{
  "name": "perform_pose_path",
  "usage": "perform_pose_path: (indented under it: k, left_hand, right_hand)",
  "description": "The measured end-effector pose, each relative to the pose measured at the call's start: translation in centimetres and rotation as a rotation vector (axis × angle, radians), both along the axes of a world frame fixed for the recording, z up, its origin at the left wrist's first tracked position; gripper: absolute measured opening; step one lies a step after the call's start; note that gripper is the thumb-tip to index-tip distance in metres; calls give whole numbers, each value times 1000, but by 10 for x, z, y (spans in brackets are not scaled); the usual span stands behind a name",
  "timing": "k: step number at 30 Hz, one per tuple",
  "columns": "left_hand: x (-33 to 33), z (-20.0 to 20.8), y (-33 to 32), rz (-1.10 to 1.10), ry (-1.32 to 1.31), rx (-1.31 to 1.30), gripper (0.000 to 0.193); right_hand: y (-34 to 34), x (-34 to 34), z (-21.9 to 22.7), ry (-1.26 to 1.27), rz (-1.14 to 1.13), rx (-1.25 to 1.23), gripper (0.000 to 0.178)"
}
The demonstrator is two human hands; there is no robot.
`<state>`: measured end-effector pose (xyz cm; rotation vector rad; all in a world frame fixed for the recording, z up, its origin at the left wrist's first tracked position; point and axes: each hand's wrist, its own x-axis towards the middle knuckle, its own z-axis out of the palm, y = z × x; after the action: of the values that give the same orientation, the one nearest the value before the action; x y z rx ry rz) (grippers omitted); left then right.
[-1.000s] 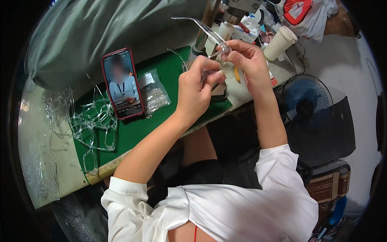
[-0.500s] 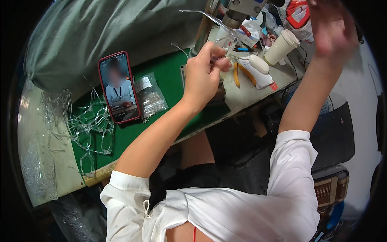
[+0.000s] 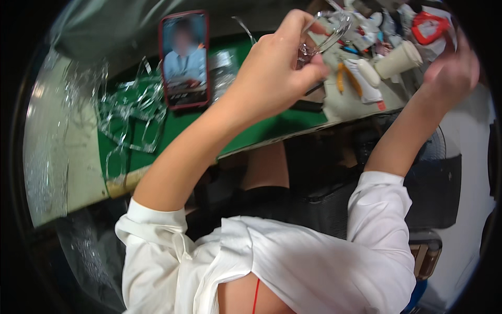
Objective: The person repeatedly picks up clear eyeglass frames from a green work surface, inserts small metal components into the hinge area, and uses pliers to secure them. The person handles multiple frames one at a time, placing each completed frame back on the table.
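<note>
My left hand (image 3: 285, 65) is raised over the bench, its thumb and fingers closed on a clear plastic eyeglass frame (image 3: 340, 29). One rim of the frame stands out beyond the fingertips; the palm side hides some of it. At the far right, my right hand (image 3: 454, 70) is held up near a red and white item (image 3: 430, 27). Its fingers are smeared by motion, so their grip cannot be made out. A heap of similar clear frames (image 3: 125, 118) lies on the green mat (image 3: 256, 131) at the left.
A red-cased phone (image 3: 171, 94) shows a video behind the mat. Beside it lies a clear plastic packet (image 3: 224, 73), partly behind my left forearm. Orange-handled pliers (image 3: 341, 78), a white oval case (image 3: 368, 73) and a pale lidded cup (image 3: 400, 60) are at the right.
The view has shifted, so the bench sits higher and the machine head has left the picture. My left hand, still holding the frame, has come up closer. My right hand has moved slightly right and down.
</note>
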<state>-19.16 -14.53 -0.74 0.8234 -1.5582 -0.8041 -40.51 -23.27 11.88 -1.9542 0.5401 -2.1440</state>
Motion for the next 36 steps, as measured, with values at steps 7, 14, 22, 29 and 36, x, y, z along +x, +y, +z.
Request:
perform_pose_path:
  k: [7, 14, 22, 29, 36]
  left_hand:
    - [118, 20, 134, 249, -394, -73, 48]
    - [160, -7, 162, 1128, -174, -423, 35]
    - [179, -41, 190, 593, 442, -131, 42]
    - [133, -21, 184, 167, 470, 35, 53]
    - [102, -4, 184, 317, 235, 276, 77]
  right_hand:
    - [95, 100, -154, 1371, 433, 260, 43]
    - [94, 130, -205, 1233, 242, 199, 46]
    - [107, 95, -201, 1244, 220, 244, 40]
    - [104, 93, -202, 1058, 281, 457, 18]
    - [98, 104, -206, 943, 275, 623, 8]
